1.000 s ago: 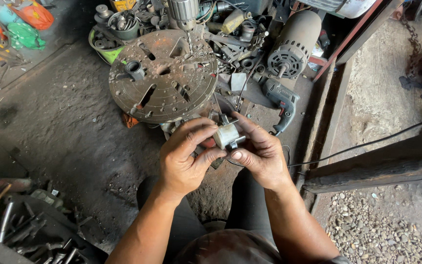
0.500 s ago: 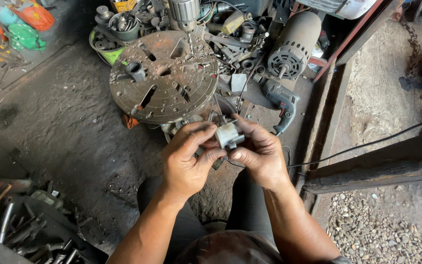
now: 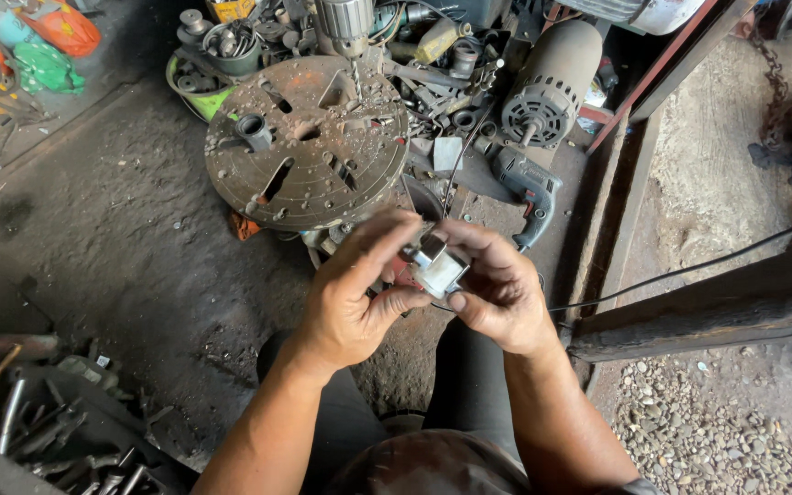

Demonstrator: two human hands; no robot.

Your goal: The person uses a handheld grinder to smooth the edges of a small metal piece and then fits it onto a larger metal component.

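Note:
Both my hands meet over the dirty floor and hold a small shiny metal block (image 3: 435,266) between them. My left hand (image 3: 355,293) grips it from the left with thumb and fingers curled around it. My right hand (image 3: 497,289) cups it from the right, thumb underneath. Just beyond the hands lies a round rusty slotted drill-press table (image 3: 309,142), with a drill chuck (image 3: 345,20) hanging above its far edge. My knees show below the hands.
An electric motor (image 3: 543,92) and a dark hand drill (image 3: 529,188) lie to the right of the round table among scrap parts. Metal rods and tools (image 3: 38,431) pile at lower left. A rusty steel beam (image 3: 708,312) and gravel lie to the right.
The hands stay together on the metal block; the fingers have shifted slightly and the block has turned a little between them.

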